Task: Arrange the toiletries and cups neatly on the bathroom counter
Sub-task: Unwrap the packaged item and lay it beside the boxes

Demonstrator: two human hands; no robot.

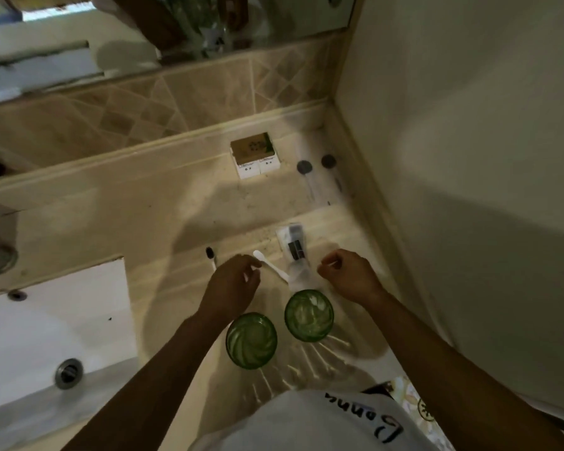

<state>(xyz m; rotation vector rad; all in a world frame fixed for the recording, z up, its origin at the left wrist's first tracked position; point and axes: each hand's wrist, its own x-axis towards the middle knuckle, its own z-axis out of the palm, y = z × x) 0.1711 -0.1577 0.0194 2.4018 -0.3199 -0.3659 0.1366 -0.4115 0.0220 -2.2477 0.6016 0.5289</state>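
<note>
Two green ribbed glass cups [251, 340] [309, 315] stand side by side on the beige counter [144, 216], just in front of me. Beyond them lie a white toothbrush [272, 264], a black-headed toothbrush [210, 254] and a clear packet of toiletries [293, 247]. My left hand [232, 283] is curled, its fingertips touching the white toothbrush's neck and its palm covering the black one's handle. Whether it grips either is unclear. My right hand [350, 276], right of the packet, pinches a thin pale stick-like item between thumb and forefinger.
Small cardboard boxes [254, 155] stand against the tiled back ledge, with two dark round caps [304, 166] [328, 161] to their right. A white sink [46, 327] with a metal drain [68, 372] lies on the left. A wall closes the right side, a mirror above.
</note>
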